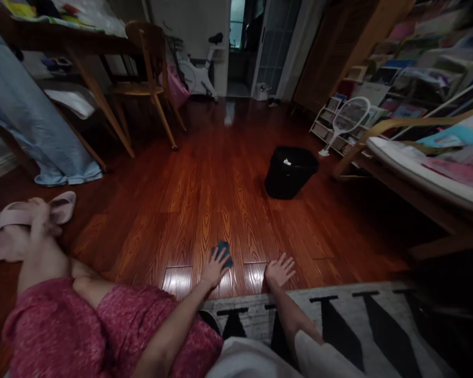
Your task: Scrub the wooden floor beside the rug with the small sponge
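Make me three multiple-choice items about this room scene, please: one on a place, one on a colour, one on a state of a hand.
1. Where does the black bin stand?
A. on the wooden floor
B. on the striped rug
C. on the chair

2. What colour is the cloth under the left hand?
A. yellow
B. dark teal
C. white

3. How is the right hand?
A. closed around a cup
B. holding the racket
C. open, fingers spread on the floor

Answers:
1 A, the bin sits on the bare wooden floor, beyond the striped rug.
2 B, the small cloth shows dark teal against the red-brown boards.
3 C, its fingers are spread flat and hold nothing.
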{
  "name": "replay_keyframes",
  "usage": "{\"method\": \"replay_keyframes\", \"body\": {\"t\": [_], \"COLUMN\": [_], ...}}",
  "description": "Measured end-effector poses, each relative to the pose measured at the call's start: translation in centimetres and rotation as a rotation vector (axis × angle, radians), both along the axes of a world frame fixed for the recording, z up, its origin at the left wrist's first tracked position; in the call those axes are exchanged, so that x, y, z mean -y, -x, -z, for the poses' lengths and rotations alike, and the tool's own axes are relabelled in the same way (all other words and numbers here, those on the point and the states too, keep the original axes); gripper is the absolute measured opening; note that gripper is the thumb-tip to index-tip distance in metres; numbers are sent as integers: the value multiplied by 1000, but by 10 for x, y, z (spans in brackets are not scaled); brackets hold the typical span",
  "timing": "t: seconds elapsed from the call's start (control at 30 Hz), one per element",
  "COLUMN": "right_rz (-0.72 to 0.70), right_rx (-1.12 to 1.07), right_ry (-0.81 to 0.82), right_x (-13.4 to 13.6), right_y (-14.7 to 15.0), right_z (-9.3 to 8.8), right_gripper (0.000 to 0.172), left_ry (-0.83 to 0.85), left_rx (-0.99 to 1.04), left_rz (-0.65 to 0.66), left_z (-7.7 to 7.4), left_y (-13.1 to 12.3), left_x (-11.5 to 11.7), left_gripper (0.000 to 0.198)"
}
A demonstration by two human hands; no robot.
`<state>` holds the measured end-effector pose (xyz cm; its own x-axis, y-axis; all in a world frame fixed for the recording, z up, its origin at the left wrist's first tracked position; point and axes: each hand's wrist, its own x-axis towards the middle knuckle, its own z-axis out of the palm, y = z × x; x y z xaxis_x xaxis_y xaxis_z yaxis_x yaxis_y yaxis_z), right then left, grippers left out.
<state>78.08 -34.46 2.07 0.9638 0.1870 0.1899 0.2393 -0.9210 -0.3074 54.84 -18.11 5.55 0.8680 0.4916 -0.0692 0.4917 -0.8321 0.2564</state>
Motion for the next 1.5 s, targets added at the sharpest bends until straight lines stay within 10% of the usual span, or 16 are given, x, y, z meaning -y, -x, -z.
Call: {"method": "replay_keyframes", "body": {"t": [0.17,0.3,0.53,0.7,0.93,1.13,1.37,1.5], "right_rz": [16,7,12,-27,-86,-82,-65,-65], "right_rx": [-5,9,0,18,37,28,25,22], "right_ry": [-37,-56,-54,-24,7,15,12,15], "right_x": [-9,-7,-10,-4,2,-2,-4,-3], "right_y": [3,-1,-2,1,5,7,10,7], "right_z": [5,10,7,6,13,10,4,6], "right_gripper": [65,66,66,67,69,67,64,64], "left_ry": [-67,-83,133,131,-51,-146,27,55], "left_rx": [-115,-179,-55,-39,-82,-123,-96,-80], "left_rz": [-555,-679,175,362,-450,-700,56,259], "left_z": [-7,-7,6,8,9,11,21,14], "left_y": [54,49,-7,-11,47,55,12,8], "left_x": [-46,-29,53,43,-50,-38,36,33], "left_gripper": [53,61,64,57,52,55,66,65]}}
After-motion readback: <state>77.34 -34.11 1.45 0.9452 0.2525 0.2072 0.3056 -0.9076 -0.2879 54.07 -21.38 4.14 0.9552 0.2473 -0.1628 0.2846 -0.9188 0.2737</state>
